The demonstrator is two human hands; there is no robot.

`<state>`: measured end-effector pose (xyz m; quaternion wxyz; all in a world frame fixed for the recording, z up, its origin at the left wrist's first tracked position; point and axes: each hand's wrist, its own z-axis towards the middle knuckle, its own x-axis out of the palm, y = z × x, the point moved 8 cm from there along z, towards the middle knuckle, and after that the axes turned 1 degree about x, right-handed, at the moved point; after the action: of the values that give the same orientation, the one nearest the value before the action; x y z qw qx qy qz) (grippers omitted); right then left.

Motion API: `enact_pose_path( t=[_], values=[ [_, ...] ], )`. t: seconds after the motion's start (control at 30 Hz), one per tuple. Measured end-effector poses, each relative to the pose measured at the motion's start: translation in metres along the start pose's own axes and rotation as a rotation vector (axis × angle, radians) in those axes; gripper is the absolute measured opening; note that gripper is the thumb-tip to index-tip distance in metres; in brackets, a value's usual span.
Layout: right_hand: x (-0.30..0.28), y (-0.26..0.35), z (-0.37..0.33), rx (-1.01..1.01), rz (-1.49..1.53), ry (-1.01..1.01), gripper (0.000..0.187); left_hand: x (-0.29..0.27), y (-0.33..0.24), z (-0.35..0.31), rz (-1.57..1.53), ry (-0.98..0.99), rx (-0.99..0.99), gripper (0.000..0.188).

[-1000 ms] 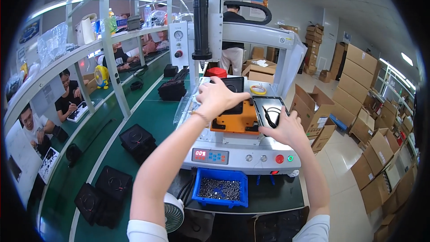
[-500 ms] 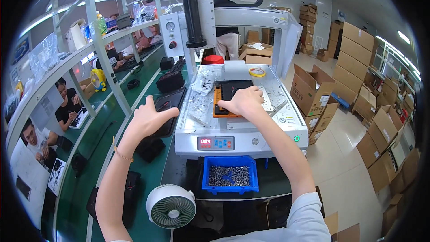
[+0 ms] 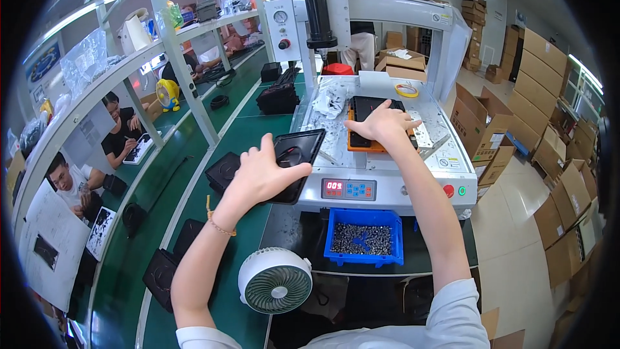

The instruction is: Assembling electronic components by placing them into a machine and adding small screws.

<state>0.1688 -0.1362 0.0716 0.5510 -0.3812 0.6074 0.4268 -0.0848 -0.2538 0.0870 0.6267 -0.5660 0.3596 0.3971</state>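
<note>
black panel [image 3: 294, 155]: flat dark tablet-like part, sitting half on the green belt and half against the left edge of the machine deck, tilted a bit. This is the piece I'm handling.
left hand [image 3: 258, 174]: fingers spread, palm down on the near edge of the black panel, thumb hooked along its side. Looks like a loose hold, not a full clamp, so I'd call it gripping the panel.
right hand [image 3: 381, 123]: laid flat, fingers splayed, on the second dark panel [image 3: 368, 113] sitting in the orange jig [image 3: 361, 145]. Pressing, not wrapped round anything.
clock layout: jig is at about 2 o'clock from the left hand; blue bin of screws [image 3: 363, 239] at roughly 4 o'clock; small white fan [image 3: 274, 281] at 6 o'clock.
machine: white desktop screwdriving rig [image 3: 387, 184] with red readout at the front, black driver column [image 3: 314, 3] up at 12 o'clock.
step, my guess: swap stage, one part seated in the jig while the other gets moved on the belt side.
next move needs: a firmer pinch on the panel edge, and lifting it level so it clears the deck lip.
around: more black parts down the green conveyor [image 3: 194, 174], other people seated at 9 o'clock, cardboard boxes [image 3: 549, 90] at 3 o'clock.
</note>
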Motion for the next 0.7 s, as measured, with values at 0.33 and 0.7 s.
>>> enact_pose_path(
  t=[0.33, 0.7],
  values=[
    [0.0, -0.006, 0.006, 0.026, 0.109, 0.044, 0.114, 0.039, -0.008, -0.002, -0.014, 0.096, 0.049, 0.118],
    [0.002, -0.008, 0.012, 0.039, 0.051, 0.126, 0.119, 0.035, 0.017, -0.012, -0.07, 0.075, 0.052, 0.113]
  ],
)
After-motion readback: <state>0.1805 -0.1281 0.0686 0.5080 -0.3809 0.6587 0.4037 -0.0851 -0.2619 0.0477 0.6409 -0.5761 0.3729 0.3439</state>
